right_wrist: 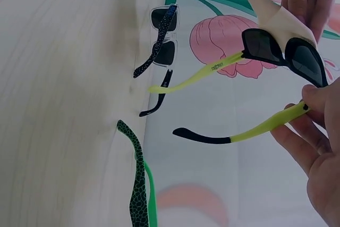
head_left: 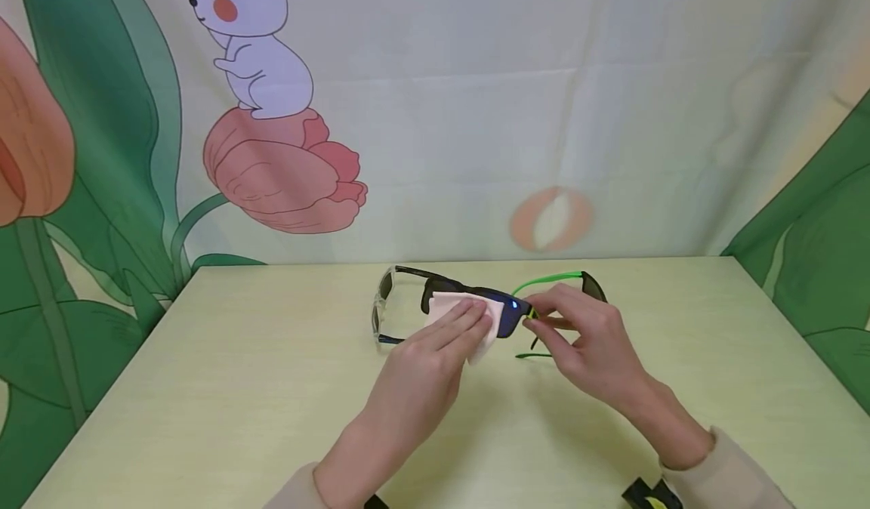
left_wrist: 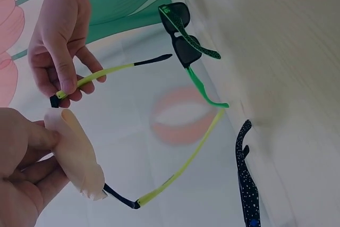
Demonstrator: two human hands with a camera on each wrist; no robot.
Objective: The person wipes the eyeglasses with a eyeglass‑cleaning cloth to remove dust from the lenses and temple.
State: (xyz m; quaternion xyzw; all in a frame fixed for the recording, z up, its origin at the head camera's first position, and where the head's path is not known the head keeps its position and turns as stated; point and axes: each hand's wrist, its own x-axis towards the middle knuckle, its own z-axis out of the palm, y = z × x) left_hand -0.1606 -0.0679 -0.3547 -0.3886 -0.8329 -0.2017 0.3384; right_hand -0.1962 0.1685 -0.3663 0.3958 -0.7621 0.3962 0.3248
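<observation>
Black-framed sunglasses with yellow temples are held up over the table, dark lenses showing in the right wrist view. My left hand pinches a pale pink cloth over the lens farther from my right hand, thumb on one side and fingers on the other. The cloth covers much of the frame front in the head view. My right hand grips the sunglasses at the hinge end, thumb and fingers around the base of a yellow temple. Both temples are unfolded.
Clear-framed sunglasses with dark speckled temples lie behind and left of my hands. Sunglasses with green temples lie behind my right hand, partly hidden by it. A printed curtain hangs at the pale table's back edge.
</observation>
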